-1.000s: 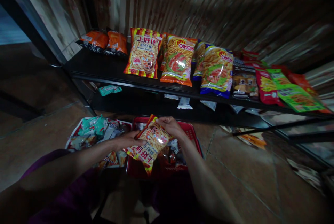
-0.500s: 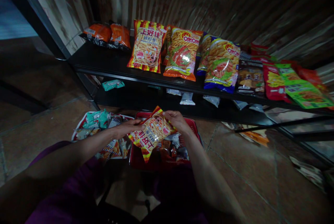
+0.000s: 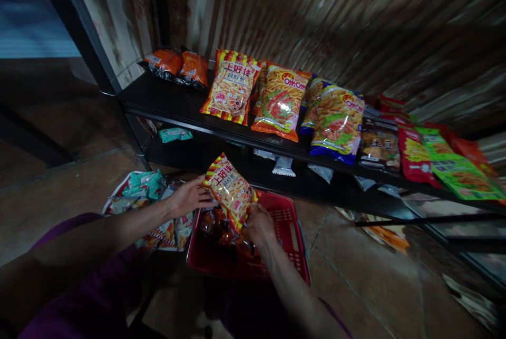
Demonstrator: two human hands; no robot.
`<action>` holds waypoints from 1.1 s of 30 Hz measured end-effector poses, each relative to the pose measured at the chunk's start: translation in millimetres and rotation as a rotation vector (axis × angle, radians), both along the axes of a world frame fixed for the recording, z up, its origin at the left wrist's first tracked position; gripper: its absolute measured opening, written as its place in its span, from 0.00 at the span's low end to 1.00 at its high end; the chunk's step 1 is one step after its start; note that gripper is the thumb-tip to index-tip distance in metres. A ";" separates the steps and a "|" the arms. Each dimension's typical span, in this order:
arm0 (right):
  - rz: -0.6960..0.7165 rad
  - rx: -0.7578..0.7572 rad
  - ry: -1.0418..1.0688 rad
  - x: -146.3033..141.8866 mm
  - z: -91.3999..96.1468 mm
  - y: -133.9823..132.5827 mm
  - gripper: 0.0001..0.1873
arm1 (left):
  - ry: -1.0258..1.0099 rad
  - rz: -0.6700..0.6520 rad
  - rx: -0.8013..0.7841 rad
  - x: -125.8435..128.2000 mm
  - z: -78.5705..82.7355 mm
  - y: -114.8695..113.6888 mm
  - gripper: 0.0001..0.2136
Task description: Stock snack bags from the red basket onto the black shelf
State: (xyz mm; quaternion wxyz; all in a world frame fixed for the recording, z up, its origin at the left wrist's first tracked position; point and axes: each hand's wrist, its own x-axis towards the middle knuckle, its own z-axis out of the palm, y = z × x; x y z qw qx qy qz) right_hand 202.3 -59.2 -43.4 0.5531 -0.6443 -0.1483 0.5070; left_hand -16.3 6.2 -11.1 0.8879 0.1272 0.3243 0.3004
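Observation:
A red-and-yellow striped bag of prawn crackers is held above a red plastic basket, its printed front facing up and its lettering reading upright. My right hand is closed on the bag's lower right corner. My left hand lies beside the bag's left edge with its fingers stretched apart; whether the fingertips touch it I cannot tell. Inside the basket are dark, shiny snack packs, partly covered by the bag and my right hand.
On the black shelf, a matching prawn cracker bag stands left of orange and blue-edged snack bags. Orange-and-black packs lie at the left end. A second basket holds teal packs. Small packs lie on the lower shelf.
The prawn cracker bag has been turned round, so its lettering now reads upright. My right hand has moved to its lower corner, and my left hand's fingers have spread. The view has shifted slightly.

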 end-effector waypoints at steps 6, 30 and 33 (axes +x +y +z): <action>-0.025 0.030 0.166 -20.3 -11.9 -28.1 0.15 | 0.122 0.090 0.075 12.7 -7.6 -1.8 0.08; 0.294 -0.117 0.140 -19.0 23.8 -3.0 0.23 | 0.230 0.158 0.365 4.1 12.0 10.7 0.27; 0.121 0.037 0.044 -6.2 42.4 17.0 0.23 | 0.232 0.120 0.391 4.4 13.6 6.7 0.27</action>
